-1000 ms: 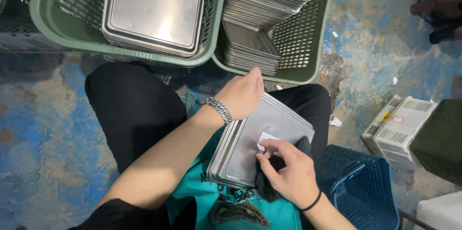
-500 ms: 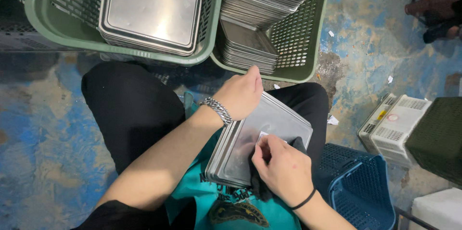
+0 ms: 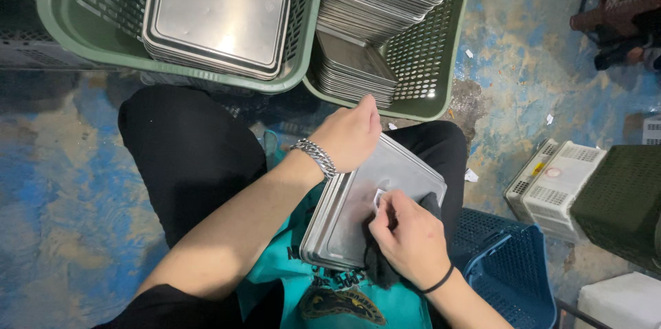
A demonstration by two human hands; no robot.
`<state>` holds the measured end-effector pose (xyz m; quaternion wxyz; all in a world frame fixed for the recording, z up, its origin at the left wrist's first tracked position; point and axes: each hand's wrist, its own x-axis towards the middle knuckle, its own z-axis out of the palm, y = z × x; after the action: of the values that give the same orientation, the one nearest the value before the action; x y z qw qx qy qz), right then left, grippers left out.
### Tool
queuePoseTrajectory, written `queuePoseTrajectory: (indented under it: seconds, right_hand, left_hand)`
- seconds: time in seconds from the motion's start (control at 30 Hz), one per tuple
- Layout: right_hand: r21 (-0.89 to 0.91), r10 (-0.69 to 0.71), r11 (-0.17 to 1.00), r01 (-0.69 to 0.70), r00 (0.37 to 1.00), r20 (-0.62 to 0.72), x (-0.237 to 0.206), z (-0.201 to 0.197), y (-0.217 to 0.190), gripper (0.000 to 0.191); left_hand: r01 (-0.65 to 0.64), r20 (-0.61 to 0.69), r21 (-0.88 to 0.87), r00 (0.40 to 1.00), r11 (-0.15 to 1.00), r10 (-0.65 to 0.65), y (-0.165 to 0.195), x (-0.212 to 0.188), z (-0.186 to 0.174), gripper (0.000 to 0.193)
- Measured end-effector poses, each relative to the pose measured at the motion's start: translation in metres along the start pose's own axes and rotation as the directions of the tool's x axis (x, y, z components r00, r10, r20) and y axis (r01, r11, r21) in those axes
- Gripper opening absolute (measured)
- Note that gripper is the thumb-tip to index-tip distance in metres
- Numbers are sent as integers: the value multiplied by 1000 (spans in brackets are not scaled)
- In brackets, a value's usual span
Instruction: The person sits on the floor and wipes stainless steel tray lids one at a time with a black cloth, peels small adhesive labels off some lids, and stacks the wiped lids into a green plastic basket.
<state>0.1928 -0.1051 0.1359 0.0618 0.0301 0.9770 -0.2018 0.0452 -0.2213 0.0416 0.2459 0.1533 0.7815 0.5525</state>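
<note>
Steel rectangular tray (image 3: 385, 198) rests on the lap; left hand (image 3: 352, 138) clamps its far edge, right hand (image 3: 407, 239) pinches a white sticker (image 3: 379, 199) near green baskets (image 3: 62, 19).

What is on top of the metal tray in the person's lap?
On the metal tray, the left hand grips the far edge; the right hand presses a dark cloth beside a white sticker, partly covered.

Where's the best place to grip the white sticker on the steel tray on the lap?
Probably at the sticker's lifted edge, coming from the near right, where the right hand's fingertips already pinch it. The rest seems flat against the tray, which the left hand steadies at its far edge.
</note>
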Motion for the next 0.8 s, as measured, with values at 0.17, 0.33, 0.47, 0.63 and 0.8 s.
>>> queuePoseTrajectory:
  seconds: [0.17,0.33,0.47,0.63,0.8]
  right_hand:
    - [-64,90,995,-81,983,158,1,-14,-10,17]
    - [-141,-123,980,137,987,106,6,-8,-4,14]
    - [-29,-158,987,160,986,57,4,4,16,16]
    - [228,248,933,-278,957,151,-5,6,42,13]
    - [200,230,939,-281,942,243,-5,2,53,22]
  left_hand:
    - [-28,-15,-17,1000,999,27,-2,0,1,20]
    - [-61,-31,12,998,998,61,-2,3,4,22]
    - [45,70,-19,997,999,-44,0,1,0,39]
    - [-3,54,-53,999,999,6,-6,3,-11,45]
    - [24,91,5,996,1000,-24,-8,10,-2,44]
